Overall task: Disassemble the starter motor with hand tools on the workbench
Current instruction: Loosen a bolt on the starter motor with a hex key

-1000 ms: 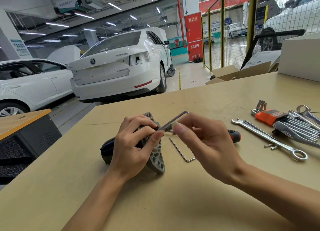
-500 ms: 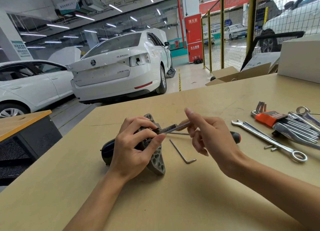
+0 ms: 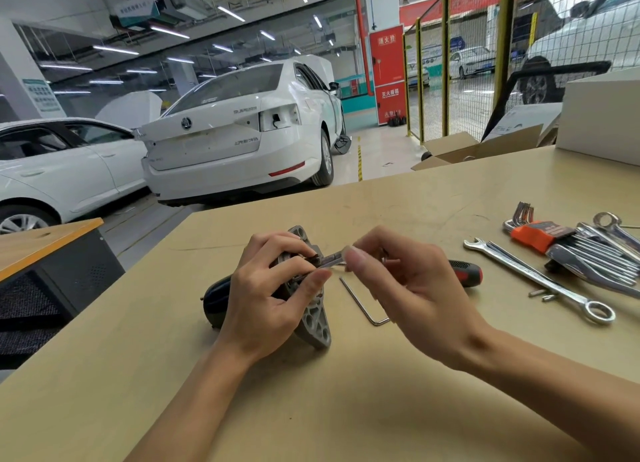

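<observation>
Starter motor – grey cast housing, one – gripped by left hand; right hand pinches a half-hidden steel hex key.

Matt workbench (glossy metal spanner)

The starter motor lay on its side on the workbench, its dark cylindrical body pointing toward 9 o'clock and its grey cast-aluminium flange, ribbed and drilled, facing 3 o'clock. A hex key was seated in the flange at its upper part, the shank extending toward 3 o'clock. A second hex key, L-shaped, lay flat just beside the flange at 3 o'clock.
</observation>
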